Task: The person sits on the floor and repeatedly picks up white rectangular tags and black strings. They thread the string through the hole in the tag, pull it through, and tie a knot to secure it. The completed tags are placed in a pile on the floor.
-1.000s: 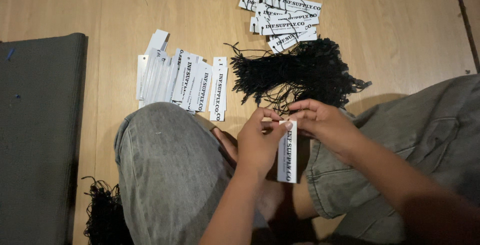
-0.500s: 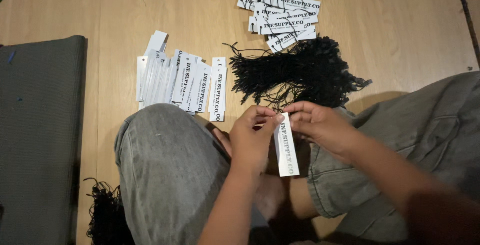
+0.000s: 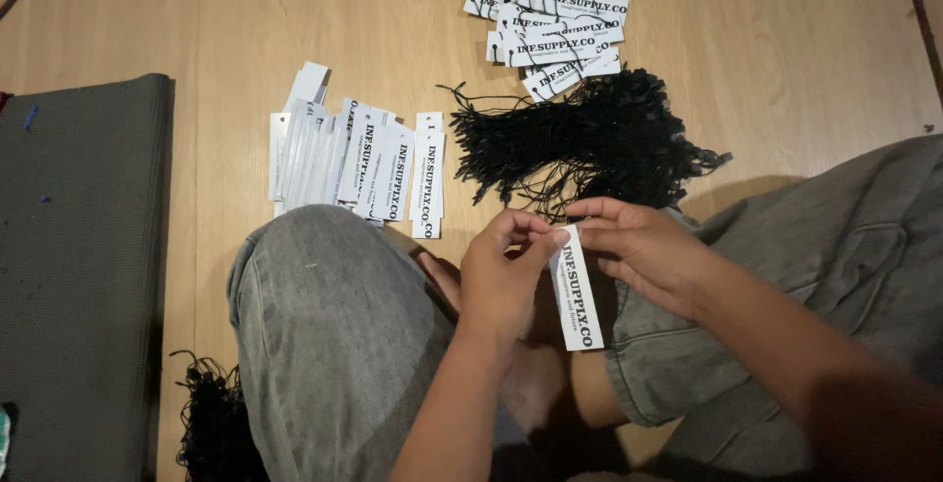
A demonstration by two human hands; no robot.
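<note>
Now both the left hand [image 3: 503, 271] and right hand [image 3: 638, 251] pinch a white tag [image 3: 577, 295] at its top, seemingly threading it; next likely needs a black string [image 3: 589, 143] pulled through.

Both hands meet at centre, above the lap. Left hand [image 3: 506, 276] comes up from below, forearm near vertical, thumb and forefinger pinched together at the top. Right hand [image 3: 643, 251] comes in from lower right, fingers curled, fingertips [image 3: 580, 209] pointing left, touching left-hand fingertips.

Strings [image 3: 589, 143] between tag row [image 3: 359, 160] (left) – tag pile [image 3: 555, 25] behind.
</note>
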